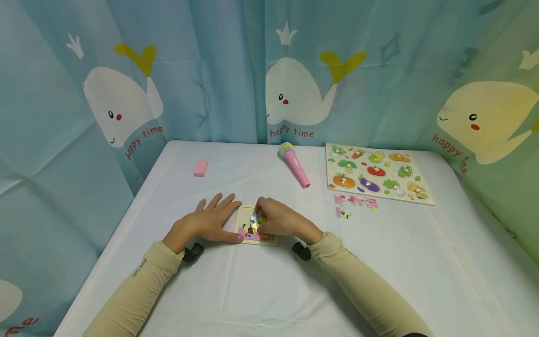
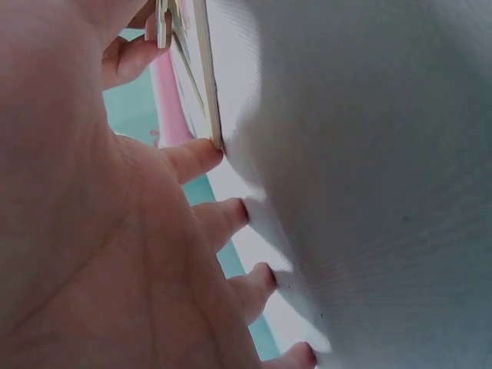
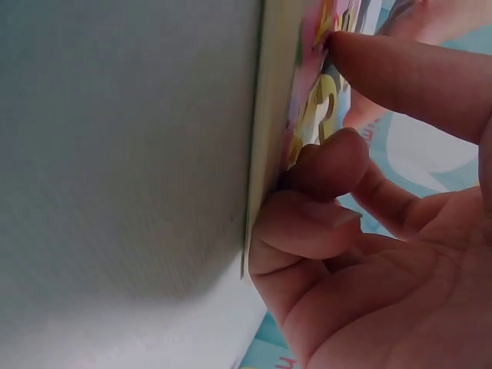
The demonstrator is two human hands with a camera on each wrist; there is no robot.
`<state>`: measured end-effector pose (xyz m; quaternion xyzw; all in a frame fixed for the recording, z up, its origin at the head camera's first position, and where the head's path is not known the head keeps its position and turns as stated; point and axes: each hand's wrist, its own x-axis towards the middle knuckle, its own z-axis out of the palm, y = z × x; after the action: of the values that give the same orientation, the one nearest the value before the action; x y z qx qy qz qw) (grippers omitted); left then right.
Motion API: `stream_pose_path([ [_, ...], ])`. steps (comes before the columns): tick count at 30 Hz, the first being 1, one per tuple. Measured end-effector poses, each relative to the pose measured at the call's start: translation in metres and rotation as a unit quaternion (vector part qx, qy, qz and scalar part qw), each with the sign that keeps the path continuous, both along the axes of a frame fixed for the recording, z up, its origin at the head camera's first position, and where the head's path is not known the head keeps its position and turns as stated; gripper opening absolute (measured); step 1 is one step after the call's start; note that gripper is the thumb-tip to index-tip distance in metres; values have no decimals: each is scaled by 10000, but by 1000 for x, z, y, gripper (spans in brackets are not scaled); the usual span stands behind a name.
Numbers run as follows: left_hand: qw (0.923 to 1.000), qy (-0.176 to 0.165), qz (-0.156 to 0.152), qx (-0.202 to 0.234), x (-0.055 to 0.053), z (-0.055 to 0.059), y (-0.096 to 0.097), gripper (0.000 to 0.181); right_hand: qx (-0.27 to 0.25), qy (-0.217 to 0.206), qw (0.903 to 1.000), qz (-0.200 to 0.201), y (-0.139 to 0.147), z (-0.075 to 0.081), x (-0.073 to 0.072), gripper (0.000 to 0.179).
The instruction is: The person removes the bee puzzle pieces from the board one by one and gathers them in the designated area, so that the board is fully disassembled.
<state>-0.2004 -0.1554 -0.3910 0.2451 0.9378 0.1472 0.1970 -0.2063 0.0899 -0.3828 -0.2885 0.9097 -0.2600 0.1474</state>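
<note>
A small jigsaw puzzle [image 1: 248, 240] with a pale wooden frame and a pink cartoon bee picture lies in front of both hands. My left hand [image 1: 210, 223] is spread flat; its thumb rests on the puzzle's near left corner. In the left wrist view, the index fingertip [image 2: 211, 154] touches the frame's edge, the other fingertips rest on the cloth. Over the puzzle's right part, my right hand [image 1: 282, 219] bends its fingers and pinches a puzzle piece [image 2: 162, 27], seen edge-on and tilted. In the right wrist view, the thumb [image 3: 407, 81] reaches the picture and the other fingers curl beside the frame.
Several loose puzzle pieces [image 1: 355, 201] lie to the right, below a large vegetable peg board [image 1: 381, 173]. A pink toy microphone [image 1: 296, 167] lies farther back, with a pink block [image 1: 200, 168] at the left. Whale-print curtains [image 1: 236, 70] surround the white-covered table [image 1: 252, 285].
</note>
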Motion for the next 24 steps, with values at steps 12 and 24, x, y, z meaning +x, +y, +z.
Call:
stream_pose_path([
  [12,9999,-8,64,-77,0,0,3,104,-939,-264,9952,-109,10,-3,-5,20],
  [24,9999,-1,86,-88,-1,0,3,103,-1965,-681,9759,-656,21,-4,-5,13],
])
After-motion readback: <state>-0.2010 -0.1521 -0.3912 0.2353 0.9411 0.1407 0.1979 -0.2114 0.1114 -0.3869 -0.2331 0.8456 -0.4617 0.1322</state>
